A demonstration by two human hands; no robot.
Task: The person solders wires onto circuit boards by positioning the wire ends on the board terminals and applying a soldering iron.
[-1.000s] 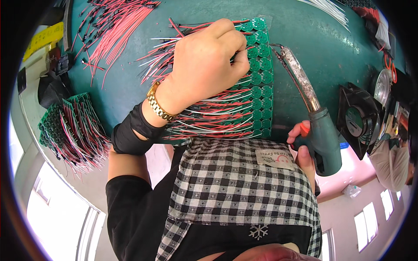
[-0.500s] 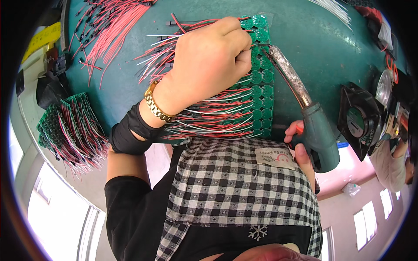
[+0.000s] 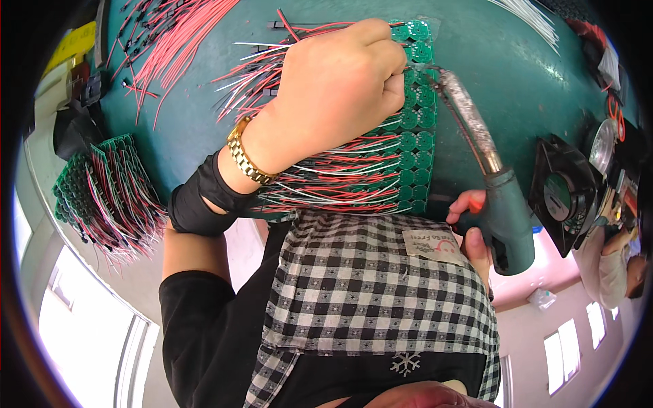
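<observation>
A panel of joined round green circuit boards (image 3: pixel 417 143) lies on the bench in front of me. Red, black and white wires (image 3: pixel 340 178) run leftward from it. My left hand (image 3: pixel 345 85) is closed over the upper wires at the panel's left side; its fingertips and whatever they pinch are hidden beneath the fist. Low on the right, my right hand (image 3: pixel 474 234) grips the dark green handle of a soldering iron (image 3: pixel 471 115). The iron's thin bent tip reaches the upper part of the panel, close to my left fingers, with a faint wisp of smoke there.
Loose red wires with black connectors (image 3: pixel 183 41) spread at the far left; white wires (image 3: pixel 534 24) lie far right. A wired board stack (image 3: pixel 109 190) sits left. On the right stand a black fan (image 3: pixel 563 194) and a metal dish (image 3: pixel 603 146). Another person's sleeve (image 3: pixel 602 272) shows at right.
The view has shifted slightly, carrying the panel and my left hand rightward in it. The soldering iron sits a little further right, and a wisp of smoke now shows at its tip.
</observation>
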